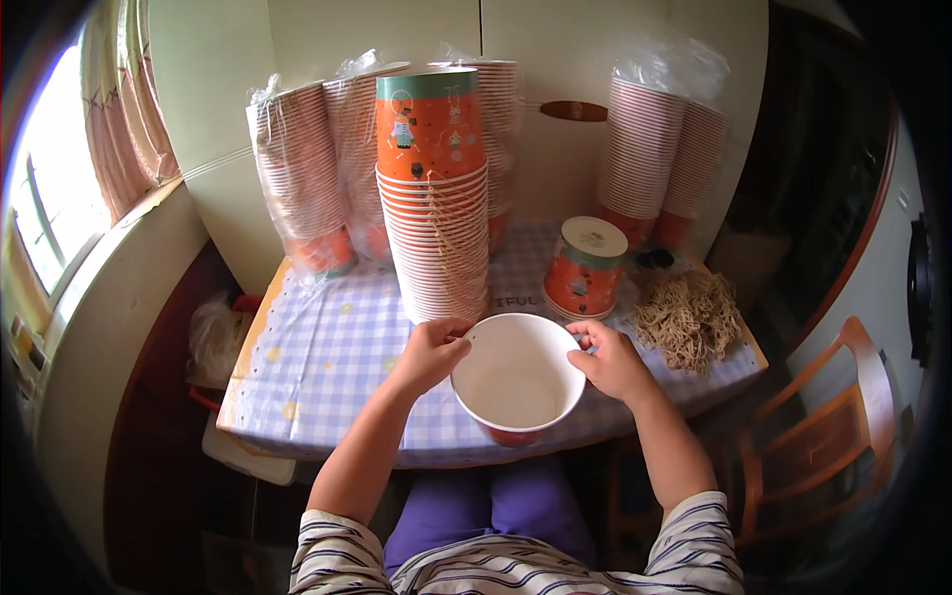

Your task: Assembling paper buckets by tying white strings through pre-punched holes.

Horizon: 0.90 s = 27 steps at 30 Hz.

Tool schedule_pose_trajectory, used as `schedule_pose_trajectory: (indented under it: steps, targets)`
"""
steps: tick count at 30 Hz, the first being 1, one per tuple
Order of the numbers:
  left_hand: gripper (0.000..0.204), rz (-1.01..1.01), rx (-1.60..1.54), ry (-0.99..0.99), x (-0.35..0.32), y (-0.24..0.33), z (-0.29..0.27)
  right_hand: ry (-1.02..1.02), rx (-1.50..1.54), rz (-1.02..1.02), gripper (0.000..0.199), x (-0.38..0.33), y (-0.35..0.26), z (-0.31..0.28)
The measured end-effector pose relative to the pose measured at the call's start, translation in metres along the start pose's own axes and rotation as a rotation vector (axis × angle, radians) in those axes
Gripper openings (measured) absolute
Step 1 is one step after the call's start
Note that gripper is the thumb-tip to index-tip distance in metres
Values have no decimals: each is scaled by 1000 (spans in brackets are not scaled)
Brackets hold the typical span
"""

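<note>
A large paper bucket (521,382), white inside and red outside, is tilted with its mouth toward me at the table's front edge. My left hand (436,349) pinches its rim at the upper left. On the opposite side, the fingers of my right hand (605,359) close on the rim at the upper right. Just behind stands a tall stack of upside-down paper buckets (433,238), orange with a green band on top, with a thin twine loop hanging down its side. A shorter upside-down bucket stack (585,273) stands beyond my right hand.
A heap of tan twine (689,317) lies on the right of the checked tablecloth (327,367). Plastic-wrapped bucket stacks stand at the back left (302,178) and back right (645,149). A wooden chair (823,426) is at the right, and a curtained window at the left.
</note>
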<state>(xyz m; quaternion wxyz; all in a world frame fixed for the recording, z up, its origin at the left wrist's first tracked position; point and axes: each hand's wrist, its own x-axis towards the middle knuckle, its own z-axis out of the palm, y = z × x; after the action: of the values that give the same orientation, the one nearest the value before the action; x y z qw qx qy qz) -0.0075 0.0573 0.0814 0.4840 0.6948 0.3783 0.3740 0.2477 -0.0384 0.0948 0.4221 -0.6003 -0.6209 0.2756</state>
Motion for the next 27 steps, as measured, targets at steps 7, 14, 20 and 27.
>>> schedule_pose_trajectory:
  steps: [7, 14, 20, 27]
  targets:
    - [24, -76, -71, 34, 15, -12, -4, 49, 39, -19, 28, 4, 1, 6]
    - [20, -58, -51, 67, 29, 0, 6, 184, 66, -76, 29, 10, 12, 4]
    - [25, 10, -308, 87, 47, -21, 21, 176, 9, -46, 30, 14, 32, -6]
    - [34, 30, -416, 216, 14, -58, 21, 89, 201, 177, 25, 20, 50, -46]
